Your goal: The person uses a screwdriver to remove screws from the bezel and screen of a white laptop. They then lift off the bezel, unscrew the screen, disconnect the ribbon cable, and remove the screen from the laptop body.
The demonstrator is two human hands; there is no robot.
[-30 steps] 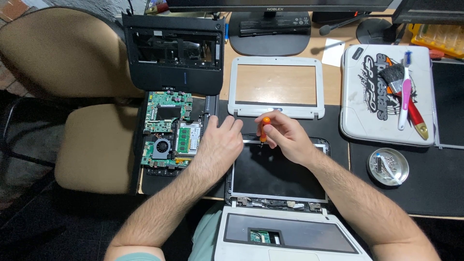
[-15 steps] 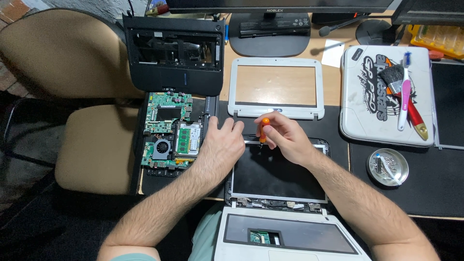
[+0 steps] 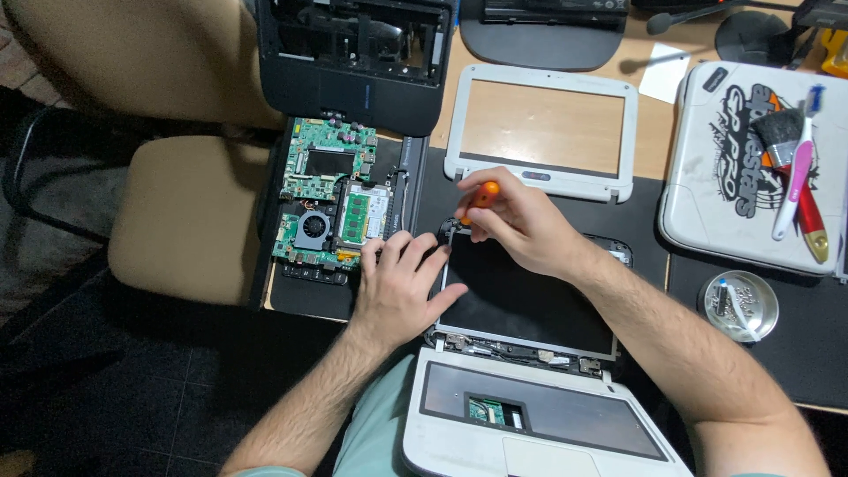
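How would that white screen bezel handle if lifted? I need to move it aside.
The bezel is a thin open frame with the table showing through, so probably light and bendy. Its slim rails look easy to crack; lifting by two sides seems safer.

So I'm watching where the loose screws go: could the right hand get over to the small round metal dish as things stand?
Probably yes. The right hand holds an orange-handled screwdriver at the screen panel, and the metal dish sits on that same side, with only bare black mat between them.

— What's under my left hand (image 3: 399, 287)?
— A screen (image 3: 521, 300), dark and glossy, in a matt white plastic shell.
— The driver (image 3: 478, 200)?
— Orange plastic handle. The dish (image 3: 738, 306) is shiny metal, the table (image 3: 658, 124) smooth wood.
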